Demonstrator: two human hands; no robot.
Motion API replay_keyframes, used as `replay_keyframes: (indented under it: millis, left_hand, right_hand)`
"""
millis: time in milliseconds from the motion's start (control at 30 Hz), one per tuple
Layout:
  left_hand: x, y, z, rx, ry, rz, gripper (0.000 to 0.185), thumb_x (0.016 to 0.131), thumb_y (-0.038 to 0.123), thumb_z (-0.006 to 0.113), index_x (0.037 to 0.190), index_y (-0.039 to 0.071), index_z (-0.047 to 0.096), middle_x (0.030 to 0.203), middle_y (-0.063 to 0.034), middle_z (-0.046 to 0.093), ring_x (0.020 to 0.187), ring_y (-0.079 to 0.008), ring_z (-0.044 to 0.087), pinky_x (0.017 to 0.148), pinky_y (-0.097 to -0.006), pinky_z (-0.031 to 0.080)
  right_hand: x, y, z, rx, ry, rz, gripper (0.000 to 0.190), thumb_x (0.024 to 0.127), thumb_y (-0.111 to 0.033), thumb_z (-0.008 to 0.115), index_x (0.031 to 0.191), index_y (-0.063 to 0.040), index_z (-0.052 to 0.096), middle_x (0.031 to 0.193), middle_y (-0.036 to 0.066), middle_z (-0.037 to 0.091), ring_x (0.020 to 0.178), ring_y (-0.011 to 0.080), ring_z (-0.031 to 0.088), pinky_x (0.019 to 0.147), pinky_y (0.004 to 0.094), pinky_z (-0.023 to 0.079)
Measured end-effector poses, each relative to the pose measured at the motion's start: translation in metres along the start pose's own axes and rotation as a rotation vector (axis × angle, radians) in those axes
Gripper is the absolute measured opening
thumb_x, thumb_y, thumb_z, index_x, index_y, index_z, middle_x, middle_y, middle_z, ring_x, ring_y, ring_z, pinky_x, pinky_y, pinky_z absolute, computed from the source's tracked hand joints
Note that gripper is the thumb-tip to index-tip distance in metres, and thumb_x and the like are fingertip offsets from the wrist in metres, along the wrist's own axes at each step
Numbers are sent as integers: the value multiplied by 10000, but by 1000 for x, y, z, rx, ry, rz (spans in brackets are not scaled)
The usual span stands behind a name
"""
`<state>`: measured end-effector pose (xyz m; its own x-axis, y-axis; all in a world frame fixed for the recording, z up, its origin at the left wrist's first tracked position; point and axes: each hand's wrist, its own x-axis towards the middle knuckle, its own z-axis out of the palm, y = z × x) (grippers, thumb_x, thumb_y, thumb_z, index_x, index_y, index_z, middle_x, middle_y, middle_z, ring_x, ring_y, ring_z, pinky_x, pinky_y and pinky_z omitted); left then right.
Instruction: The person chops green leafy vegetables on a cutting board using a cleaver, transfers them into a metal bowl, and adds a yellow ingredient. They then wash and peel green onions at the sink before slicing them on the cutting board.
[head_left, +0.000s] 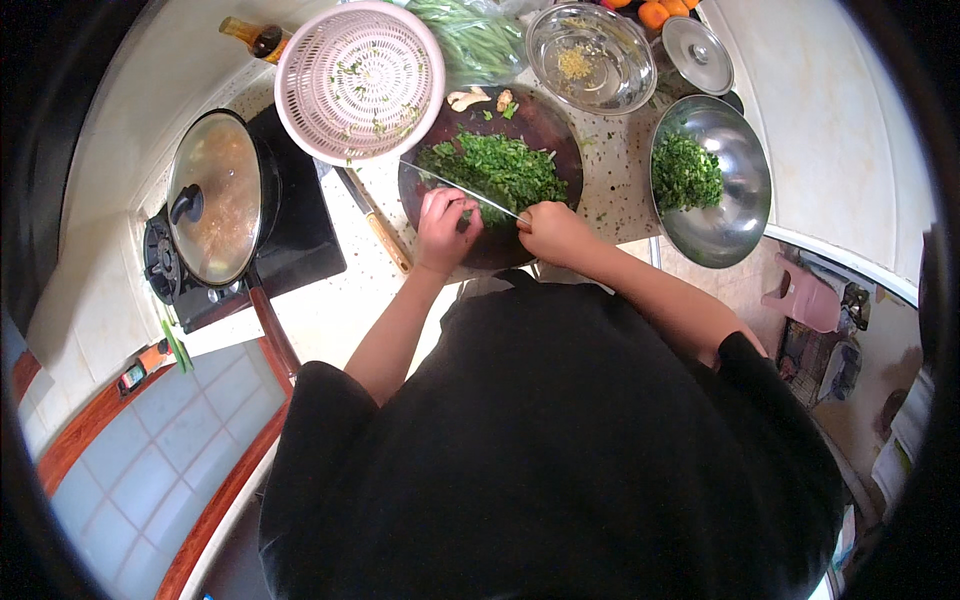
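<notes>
My right hand (555, 231) grips the handle of a kitchen knife (469, 192), whose thin blade slants up and left over a round dark cutting board (551, 116). A heap of chopped green leaves (517, 169) spreads on the board beyond the blade. My left hand (444, 229) is at the near side of the blade, fingers bent and thumb towards them; whether it pinches anything is unclear. Pieces of ginger (469, 98) lie at the board's far edge. To the right, a stainless steel bowl (739, 217) holds more chopped greens (682, 174).
A pink plastic colander (292, 112) overlaps the board's left edge. Beside the board lies a wooden-handled knife (386, 238). A glass-lidded pan (217, 217) sits on the stove at left. Behind are bagged green vegetables (480, 45) and a bowl (616, 82) with minced yellowish bits.
</notes>
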<state>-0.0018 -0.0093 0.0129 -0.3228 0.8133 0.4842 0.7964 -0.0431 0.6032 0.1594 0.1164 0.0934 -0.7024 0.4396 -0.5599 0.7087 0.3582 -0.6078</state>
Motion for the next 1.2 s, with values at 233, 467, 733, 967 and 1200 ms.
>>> replay_keyframes:
  millis: [233,467,733,967,1200]
  left_hand:
    - [0,1,2,55,67,35,233,642,-30,742,809,46,599,874,-87,576,848,-283,579,759,-374,492]
    - [0,0,1,16,51,3,171,678,-7,747,791,44,628,880,-96,589,857,-301,581,753,-375,494]
    - [-5,5,-5,29,12,46,180,702,16,743,855,61,661,925,-88,596,911,-303,577,810,-390,486]
    - [-6,3,0,-13,25,50,192,693,4,742,849,57,643,904,-75,602,886,-297,584,792,-389,495]
    - [-12,5,-7,-18,47,48,165,698,3,738,833,52,656,909,-82,610,894,-294,587,797,-385,497]
  right_hand:
    - [-29,21,-24,-105,-94,3,193,791,-183,585,752,4,618,755,238,616,779,446,606,709,501,495]
    - [6,12,5,-59,4,-41,225,831,-215,592,829,-6,677,847,250,659,827,429,643,741,497,515]
    - [-26,21,-35,14,-16,-200,239,758,-187,584,682,34,534,665,254,544,652,439,560,623,496,449]
    - [-1,10,8,-7,4,6,237,824,-225,587,805,-2,667,792,254,641,782,450,628,713,502,509]
    - [-22,10,-8,-86,34,-164,195,815,-195,586,826,-23,678,804,230,650,780,431,638,727,500,519]
